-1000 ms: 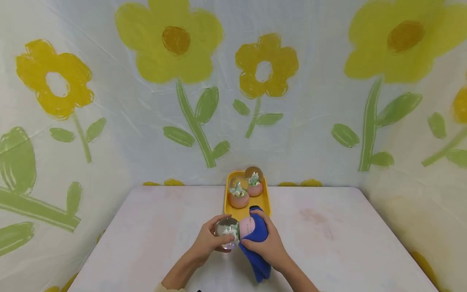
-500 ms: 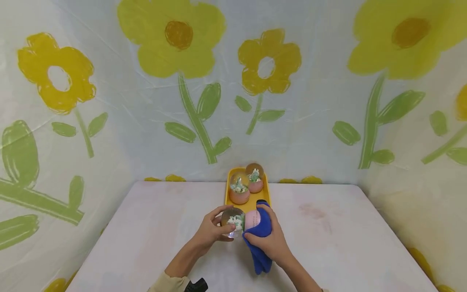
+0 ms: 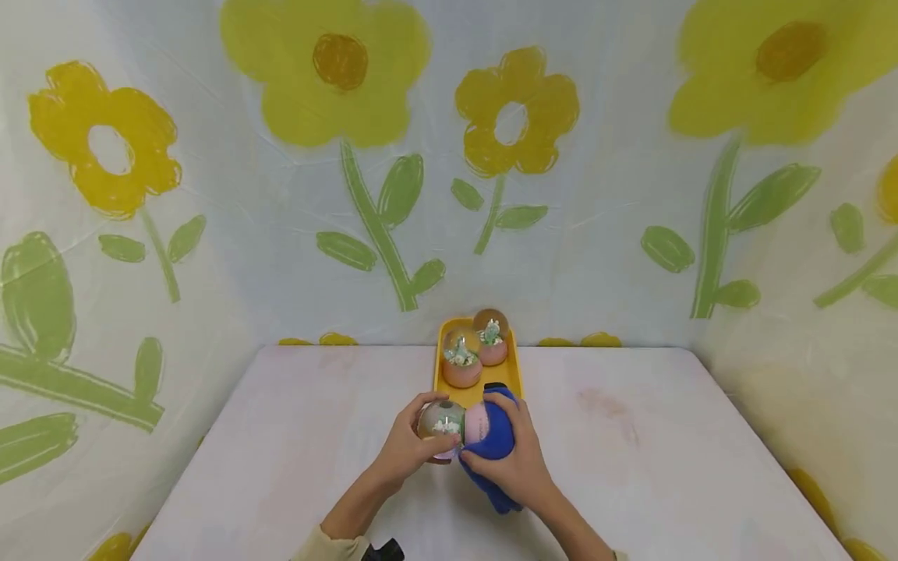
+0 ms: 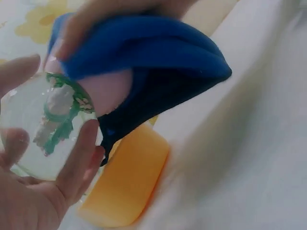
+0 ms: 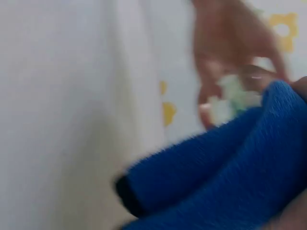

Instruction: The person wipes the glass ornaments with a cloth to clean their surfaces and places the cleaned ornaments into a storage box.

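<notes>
A snow globe (image 3: 440,419) lies sideways between my two hands, its clear ball to the left and its pink base (image 3: 475,423) to the right. My left hand (image 3: 403,444) grips the ball with fingers and thumb curled round it. White and green figures show inside the ball in the left wrist view. My right hand (image 3: 522,460) holds a blue cloth (image 3: 500,432) wrapped over the pink base. The cloth's loose end hangs below the hand, and in the right wrist view the cloth (image 5: 225,167) covers most of the base.
Just beyond my hands, a yellow tray (image 3: 517,366) stands on the white table (image 3: 337,421). Two more snow globes stand in it, one front left (image 3: 461,370) and one back right (image 3: 493,351). A flower-patterned backdrop (image 3: 596,234) rises behind the table.
Both hands keep their hold on the globe and cloth. They have shifted slightly up in the head view, as have the tray and table. The cloth's hanging end has swung a little.
</notes>
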`<control>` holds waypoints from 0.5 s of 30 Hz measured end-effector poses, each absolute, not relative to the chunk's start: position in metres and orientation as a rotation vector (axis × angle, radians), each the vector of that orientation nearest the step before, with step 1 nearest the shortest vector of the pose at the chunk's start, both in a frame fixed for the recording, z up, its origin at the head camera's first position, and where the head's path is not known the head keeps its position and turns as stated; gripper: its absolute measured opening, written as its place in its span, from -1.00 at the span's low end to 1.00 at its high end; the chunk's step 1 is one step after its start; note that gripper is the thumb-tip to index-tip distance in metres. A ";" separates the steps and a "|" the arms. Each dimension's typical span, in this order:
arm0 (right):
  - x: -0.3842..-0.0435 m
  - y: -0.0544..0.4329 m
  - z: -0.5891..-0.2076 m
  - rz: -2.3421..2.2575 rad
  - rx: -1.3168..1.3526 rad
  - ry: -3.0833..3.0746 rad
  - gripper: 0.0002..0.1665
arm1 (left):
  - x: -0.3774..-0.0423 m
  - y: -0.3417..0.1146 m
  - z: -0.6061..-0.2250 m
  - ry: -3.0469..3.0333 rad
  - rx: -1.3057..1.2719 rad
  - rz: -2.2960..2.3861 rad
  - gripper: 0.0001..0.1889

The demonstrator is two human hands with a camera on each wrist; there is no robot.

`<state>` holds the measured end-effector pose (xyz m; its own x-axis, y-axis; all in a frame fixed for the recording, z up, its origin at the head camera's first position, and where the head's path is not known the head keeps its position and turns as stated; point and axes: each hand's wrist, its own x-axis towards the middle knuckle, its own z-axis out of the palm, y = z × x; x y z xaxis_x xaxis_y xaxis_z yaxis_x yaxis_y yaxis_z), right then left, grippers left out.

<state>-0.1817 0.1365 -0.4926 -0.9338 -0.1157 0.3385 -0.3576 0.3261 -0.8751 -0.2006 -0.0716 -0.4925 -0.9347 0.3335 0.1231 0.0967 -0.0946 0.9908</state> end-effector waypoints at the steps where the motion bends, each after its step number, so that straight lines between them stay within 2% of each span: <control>1: -0.184 0.139 -0.490 1.753 0.408 -2.389 -0.06 | -0.202 -0.070 -0.491 2.040 0.503 2.144 -0.34; 5: -0.190 0.148 -0.483 2.323 0.242 -2.327 -0.18 | -0.197 -0.066 -0.481 2.227 0.625 2.042 -0.32; 8: -0.188 0.148 -0.487 2.581 0.140 -2.254 -0.24 | -0.191 -0.070 -0.478 2.280 0.697 1.957 -0.33; 11: -0.186 0.146 -0.489 2.605 0.097 -2.246 -0.26 | -0.193 -0.074 -0.486 2.224 0.715 1.957 -0.33; 15: -0.189 0.143 -0.489 2.423 0.180 -2.268 -0.23 | -0.204 -0.077 -0.497 2.109 0.694 2.052 -0.30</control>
<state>-0.1886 0.1429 -0.4893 -0.9776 -0.2054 -0.0452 0.0586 -0.0596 -0.9965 -0.2037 -0.0767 -0.4968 -0.8879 0.3993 0.2283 0.2391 -0.0234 0.9707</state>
